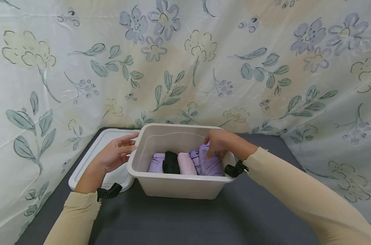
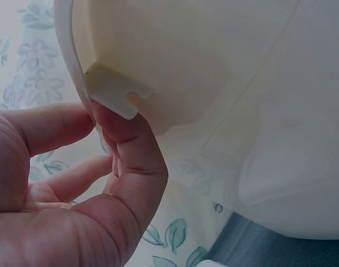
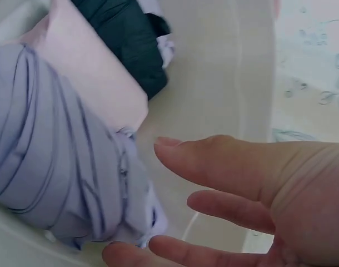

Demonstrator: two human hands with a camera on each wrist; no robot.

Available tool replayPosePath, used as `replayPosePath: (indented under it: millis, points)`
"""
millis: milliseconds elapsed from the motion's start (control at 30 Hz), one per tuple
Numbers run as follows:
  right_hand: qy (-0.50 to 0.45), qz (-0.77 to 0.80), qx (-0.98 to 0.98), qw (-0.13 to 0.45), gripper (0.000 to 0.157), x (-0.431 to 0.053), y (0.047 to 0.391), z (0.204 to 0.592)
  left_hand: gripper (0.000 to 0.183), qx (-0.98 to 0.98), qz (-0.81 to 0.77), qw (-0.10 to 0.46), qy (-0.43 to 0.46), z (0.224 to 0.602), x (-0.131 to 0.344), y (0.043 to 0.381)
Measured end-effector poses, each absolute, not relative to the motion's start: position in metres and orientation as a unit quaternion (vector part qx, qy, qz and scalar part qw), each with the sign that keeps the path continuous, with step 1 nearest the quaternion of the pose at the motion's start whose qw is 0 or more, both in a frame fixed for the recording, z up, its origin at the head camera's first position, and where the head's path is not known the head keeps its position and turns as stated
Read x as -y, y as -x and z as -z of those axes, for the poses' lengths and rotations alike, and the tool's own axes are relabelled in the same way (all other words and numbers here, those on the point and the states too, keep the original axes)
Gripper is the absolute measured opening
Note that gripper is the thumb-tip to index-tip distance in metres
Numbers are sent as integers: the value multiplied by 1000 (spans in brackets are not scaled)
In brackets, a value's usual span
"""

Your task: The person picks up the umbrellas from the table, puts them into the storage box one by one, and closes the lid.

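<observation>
A beige plastic storage bin [image 1: 180, 187] stands on the dark table, holding a row of folded cloths. From left to right lie a lavender cloth [image 1: 156, 163], a black cloth [image 1: 171, 163], a pink cloth [image 1: 187, 164] and a purple rolled cloth [image 1: 211, 165] at the right end. My left hand [image 1: 116, 153] pinches the bin's left rim, the thumb on one side and a curled finger under the lip in the left wrist view. Inside the right end, my right hand [image 1: 219, 141] hovers over the purple cloth; its fingers [image 3: 214, 161] are spread in the right wrist view, with nothing gripped.
A white lid [image 1: 93, 153] lies flat on the table left of the bin, partly behind my left arm. The dark table [image 1: 173, 221] reaches forward of the bin. A flowered curtain [image 1: 185, 68] hangs behind and at both sides.
</observation>
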State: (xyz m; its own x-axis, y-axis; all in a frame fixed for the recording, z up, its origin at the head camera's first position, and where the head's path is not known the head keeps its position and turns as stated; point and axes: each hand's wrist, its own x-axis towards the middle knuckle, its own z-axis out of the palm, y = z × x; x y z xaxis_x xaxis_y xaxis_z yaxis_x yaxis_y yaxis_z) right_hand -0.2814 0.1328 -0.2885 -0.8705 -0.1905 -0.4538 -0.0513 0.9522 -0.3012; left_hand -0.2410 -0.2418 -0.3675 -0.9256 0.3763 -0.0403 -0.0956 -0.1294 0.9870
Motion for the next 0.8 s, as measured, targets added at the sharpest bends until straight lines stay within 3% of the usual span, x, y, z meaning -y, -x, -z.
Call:
replayPosePath:
  millis: [367,600,800]
  points:
    - [133,270,-932,204,55,-161,266,278,62,-680,-715,131,-94,371,243,237]
    - [159,366,-903,160,54,-182,256,286,62,-719,-680,112,-89,372,244,233]
    - [165,427,-885,88,46,-199,242,298,60,-764,-635,84,-81,376,247,232]
